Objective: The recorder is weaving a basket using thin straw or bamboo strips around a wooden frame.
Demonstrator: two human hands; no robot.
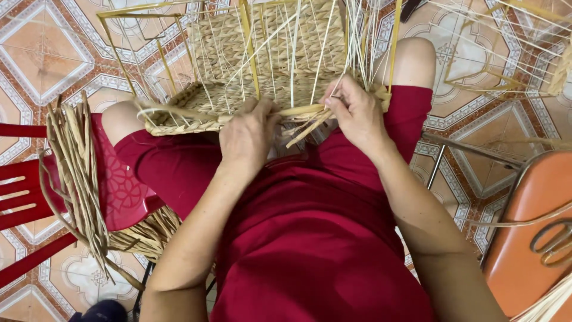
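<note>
Here both hands worked mid-weave: the left hand point(247, 134) pressed the basket point(250, 77) rim, the right hand point(354, 110) pinched a straw strand point(304, 111), due threading between stakes next.

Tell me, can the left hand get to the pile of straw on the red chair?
Probably yes. The left hand is busy on the basket now, but the straw pile lies on the red chair at that side, with nothing between.

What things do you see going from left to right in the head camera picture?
Red chair → straw bundle → left hand → right hand → orange seat with scissors on it.
</note>
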